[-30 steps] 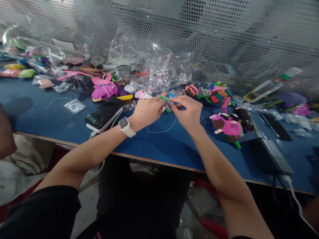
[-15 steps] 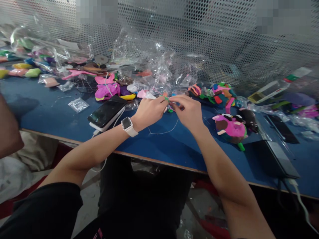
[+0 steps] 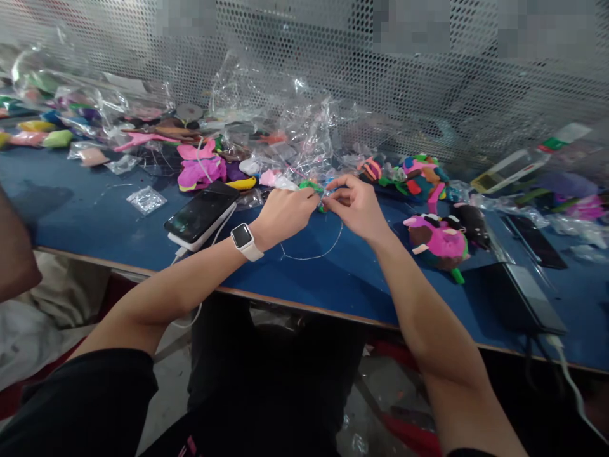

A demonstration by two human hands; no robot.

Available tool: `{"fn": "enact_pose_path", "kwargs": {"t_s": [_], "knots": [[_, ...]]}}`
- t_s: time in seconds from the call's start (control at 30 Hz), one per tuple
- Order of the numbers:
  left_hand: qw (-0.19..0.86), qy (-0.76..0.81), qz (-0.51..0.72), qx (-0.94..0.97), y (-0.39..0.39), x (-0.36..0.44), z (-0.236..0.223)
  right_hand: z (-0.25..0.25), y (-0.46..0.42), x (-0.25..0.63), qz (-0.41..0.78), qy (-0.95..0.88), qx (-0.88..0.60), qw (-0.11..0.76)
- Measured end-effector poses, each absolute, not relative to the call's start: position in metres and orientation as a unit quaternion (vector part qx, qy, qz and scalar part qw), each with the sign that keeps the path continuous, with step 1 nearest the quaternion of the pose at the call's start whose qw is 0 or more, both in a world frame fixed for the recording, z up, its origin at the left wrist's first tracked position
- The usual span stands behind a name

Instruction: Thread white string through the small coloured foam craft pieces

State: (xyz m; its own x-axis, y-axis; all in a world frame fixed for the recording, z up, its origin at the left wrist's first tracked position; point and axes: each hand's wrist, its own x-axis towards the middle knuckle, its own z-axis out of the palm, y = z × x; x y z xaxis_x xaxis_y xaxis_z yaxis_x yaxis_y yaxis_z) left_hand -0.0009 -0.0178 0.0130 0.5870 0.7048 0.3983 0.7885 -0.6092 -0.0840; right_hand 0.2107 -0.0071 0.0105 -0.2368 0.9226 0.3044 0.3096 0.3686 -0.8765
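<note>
My left hand (image 3: 291, 212), with a white-strapped watch (image 3: 242, 237) on the wrist, is closed with its fingertips at a small green piece (image 3: 310, 185), whose shape is mostly hidden. Close on the right, my right hand (image 3: 356, 206) has thumb and forefinger pinched at a thin pale thread; the exact grip is too small to see clearly. The thread (image 3: 314, 258) hangs in a loose loop over the blue table (image 3: 304, 285), between and below both hands. Small green and blue bits lie around the fingertips.
Crumpled clear plastic bags (image 3: 304, 127) line the metal mesh (image 3: 333, 63) behind. A phone (image 3: 202, 212) on a white block lies left, beside a yellow-handled tool (image 3: 242, 184). Colourful clay figures (image 3: 440, 244) and a black box (image 3: 523, 298) with a cable sit right. Another person's arm (image 3: 16, 247) shows at left.
My right fingers have opened a little and lifted slightly, with a small gap from the left hand. More of the green piece shows. The view has shifted slightly.
</note>
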Motion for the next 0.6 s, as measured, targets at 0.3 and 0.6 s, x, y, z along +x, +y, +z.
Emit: {"fn": "enact_pose_path", "kwargs": {"t_s": [0.3, 0.6], "knots": [[0.098, -0.44, -0.169, -0.876, -0.011, -0.006, 0.014, 0.007, -0.01, 0.214, 0.102, -0.827, -0.423, 0.357], [0.085, -0.446, -0.174, -0.874, -0.011, -0.006, 0.016, 0.004, -0.002, 0.222, 0.006, -0.856, -0.414, 0.31]]}}
